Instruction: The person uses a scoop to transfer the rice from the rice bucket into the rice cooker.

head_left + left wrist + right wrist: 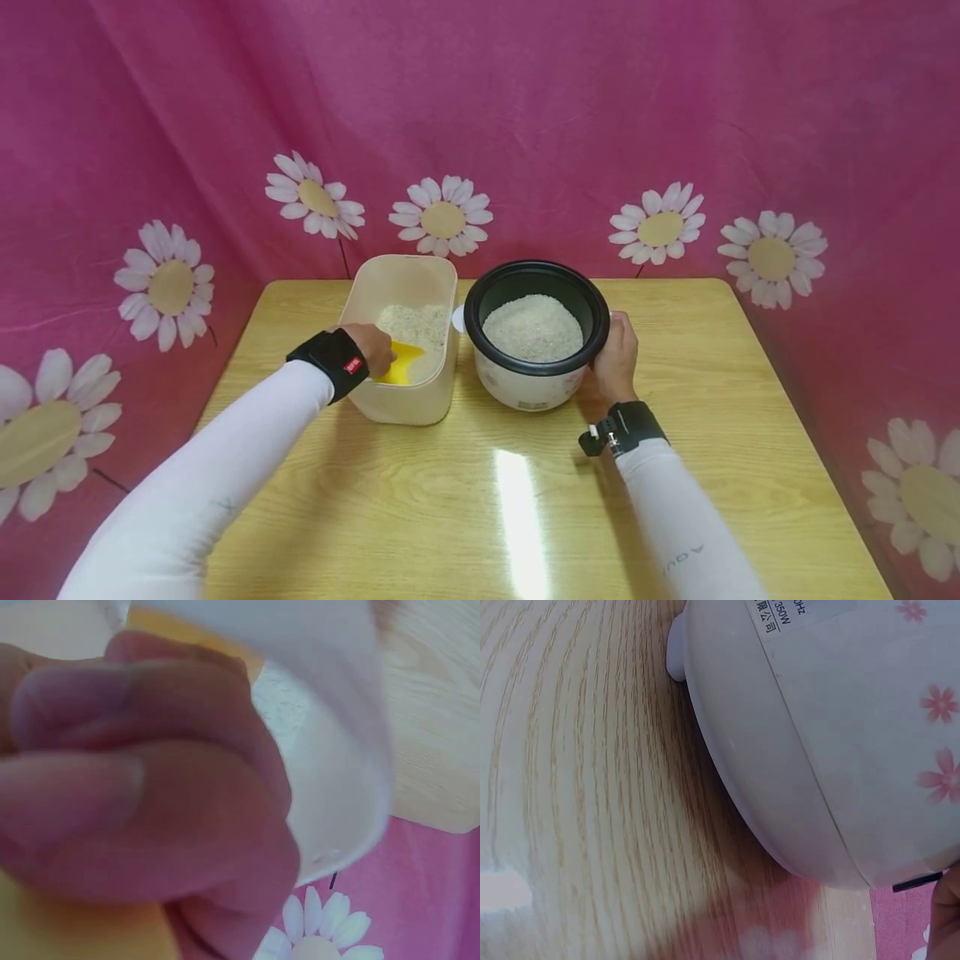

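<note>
My left hand (369,348) grips a yellow scoop (405,360) inside a cream bin (401,406) that holds loose white rice (429,323). In the left wrist view its curled fingers (187,802) fill the frame, with part of the yellow handle (82,930) below them. To the right of the bin stands a white rice cooker (517,385) with a black rim, heaped inside with rice (534,328). My right hand (618,358) holds the cooker by its right side, at the handle. Only a sliver of that hand (946,919) shows in the right wrist view.
Both vessels sit toward the back of a wooden table (420,508). A pink curtain (525,125) with large white daisies hangs behind and along both sides. A white tab (458,319) juts from the cooker's left side, close to the bin wall.
</note>
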Available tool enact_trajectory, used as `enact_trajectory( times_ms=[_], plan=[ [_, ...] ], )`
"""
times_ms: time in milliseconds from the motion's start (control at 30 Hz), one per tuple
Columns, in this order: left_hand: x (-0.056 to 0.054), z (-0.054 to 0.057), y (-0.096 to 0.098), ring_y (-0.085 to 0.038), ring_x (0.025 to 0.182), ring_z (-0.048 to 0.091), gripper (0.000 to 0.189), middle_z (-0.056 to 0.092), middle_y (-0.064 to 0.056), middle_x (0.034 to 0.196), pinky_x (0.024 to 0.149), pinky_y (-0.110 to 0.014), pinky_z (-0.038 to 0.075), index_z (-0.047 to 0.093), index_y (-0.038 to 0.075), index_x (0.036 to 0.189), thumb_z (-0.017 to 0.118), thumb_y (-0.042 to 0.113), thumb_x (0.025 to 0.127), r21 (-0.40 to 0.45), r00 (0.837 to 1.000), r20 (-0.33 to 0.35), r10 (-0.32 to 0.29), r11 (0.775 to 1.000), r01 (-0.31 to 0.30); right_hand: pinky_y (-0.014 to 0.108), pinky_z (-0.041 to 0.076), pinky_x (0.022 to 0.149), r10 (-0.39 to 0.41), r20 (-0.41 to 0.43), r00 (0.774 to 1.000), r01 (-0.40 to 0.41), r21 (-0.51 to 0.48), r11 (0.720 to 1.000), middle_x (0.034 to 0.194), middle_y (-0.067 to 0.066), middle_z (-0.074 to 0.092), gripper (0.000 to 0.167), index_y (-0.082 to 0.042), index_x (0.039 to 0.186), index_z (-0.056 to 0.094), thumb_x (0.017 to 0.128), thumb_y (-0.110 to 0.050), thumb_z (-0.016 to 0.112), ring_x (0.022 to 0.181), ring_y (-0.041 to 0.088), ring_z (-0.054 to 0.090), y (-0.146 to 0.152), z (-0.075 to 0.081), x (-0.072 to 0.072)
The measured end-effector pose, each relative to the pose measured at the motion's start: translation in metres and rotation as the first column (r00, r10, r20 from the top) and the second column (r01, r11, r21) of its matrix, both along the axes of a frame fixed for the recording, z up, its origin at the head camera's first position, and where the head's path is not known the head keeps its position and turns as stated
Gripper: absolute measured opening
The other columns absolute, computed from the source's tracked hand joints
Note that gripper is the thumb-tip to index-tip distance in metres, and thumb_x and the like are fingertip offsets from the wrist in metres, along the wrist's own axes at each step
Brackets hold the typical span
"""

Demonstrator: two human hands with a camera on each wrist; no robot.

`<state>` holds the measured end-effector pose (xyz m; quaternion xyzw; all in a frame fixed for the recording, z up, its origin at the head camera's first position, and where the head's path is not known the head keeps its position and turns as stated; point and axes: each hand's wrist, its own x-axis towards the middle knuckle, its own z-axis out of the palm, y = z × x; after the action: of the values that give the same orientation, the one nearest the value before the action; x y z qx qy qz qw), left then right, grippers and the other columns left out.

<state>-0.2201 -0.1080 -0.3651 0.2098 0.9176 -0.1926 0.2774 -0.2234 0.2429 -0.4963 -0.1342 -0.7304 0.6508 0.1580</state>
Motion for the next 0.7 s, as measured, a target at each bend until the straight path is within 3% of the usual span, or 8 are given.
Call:
enact_trajectory(
  times_ms=[133,367,567,700],
  plan=[
    [-0.003,-0.001,0.005,-0.032,0.114,0.069,0.045,0.073,-0.016,0.123,0.106,-0.059,0.051,0.072,-0.001,0.120,0.042,0.031,0.109,0.021,0.997,0.023,0.072,0.997,-0.073,0.023,0.040,0.066,0.001,-0.004,1.000,-0.001,0.001,1.000,0.078,-0.009,0.051,0.025,-0.026,0.097,0.057,0.109,-0.029,0.035,0.075,0.009,0.049,-0.002,0.002,0.002],
    [-0.006,-0.001,0.009,-0.025,0.097,0.058,0.044,0.070,-0.015,0.113,0.106,-0.045,0.050,0.072,-0.001,0.115,0.040,0.029,0.110,0.084,0.981,0.069,0.181,0.979,-0.187,0.025,0.041,0.072,-0.014,-0.030,0.999,0.015,0.005,1.000,0.084,-0.007,0.052,0.029,-0.025,0.102,0.059,0.108,-0.039,0.034,0.082,0.012,0.050,0.002,-0.014,-0.005],
    [-0.008,-0.003,0.013,-0.027,0.099,0.057,0.040,0.067,-0.014,0.113,0.101,-0.043,0.047,0.070,0.001,0.114,0.043,0.030,0.109,0.169,0.954,0.083,0.287,0.940,-0.298,0.026,0.041,0.076,-0.017,-0.039,0.999,0.017,0.007,1.000,0.087,-0.006,0.053,0.030,-0.024,0.103,0.059,0.108,-0.040,0.034,0.088,0.014,0.050,0.003,-0.017,-0.007],
    [-0.009,-0.004,0.014,-0.027,0.102,0.059,0.041,0.069,-0.015,0.119,0.103,-0.044,0.048,0.071,0.002,0.116,0.043,0.031,0.108,0.188,0.956,0.067,0.284,0.938,-0.292,0.024,0.041,0.078,-0.016,-0.035,0.999,0.016,0.012,1.000,0.087,-0.010,0.053,0.029,-0.024,0.102,0.059,0.109,-0.037,0.034,0.089,0.010,0.050,0.002,-0.008,-0.003]
  ],
)
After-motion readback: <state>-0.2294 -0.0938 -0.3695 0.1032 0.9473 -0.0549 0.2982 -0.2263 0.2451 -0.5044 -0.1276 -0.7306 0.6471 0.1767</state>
